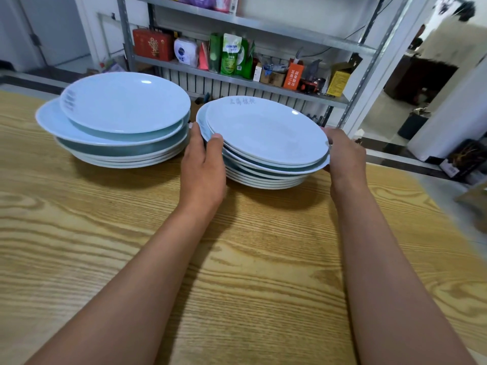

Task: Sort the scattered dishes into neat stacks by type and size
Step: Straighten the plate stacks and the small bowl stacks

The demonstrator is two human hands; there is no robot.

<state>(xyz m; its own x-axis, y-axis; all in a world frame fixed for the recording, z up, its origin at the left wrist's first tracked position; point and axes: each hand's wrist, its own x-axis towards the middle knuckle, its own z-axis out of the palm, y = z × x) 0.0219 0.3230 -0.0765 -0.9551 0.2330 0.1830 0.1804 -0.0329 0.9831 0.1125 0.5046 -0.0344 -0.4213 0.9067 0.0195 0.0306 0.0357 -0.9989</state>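
Plainly heavy, brittle, slick: right-hand stack of pale blue glazed ceramic plates (pixel 266 133). Left hand (pixel 204 156), right hand (pixel 345 156) clasp opposite rims; better grip under bottom plate.

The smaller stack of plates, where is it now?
In the head view, the smaller stack stands on the table, right of the bigger stack, between both hands.

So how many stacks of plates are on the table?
2: the left stack stands free; the right stack sits between the left hand and right hand.
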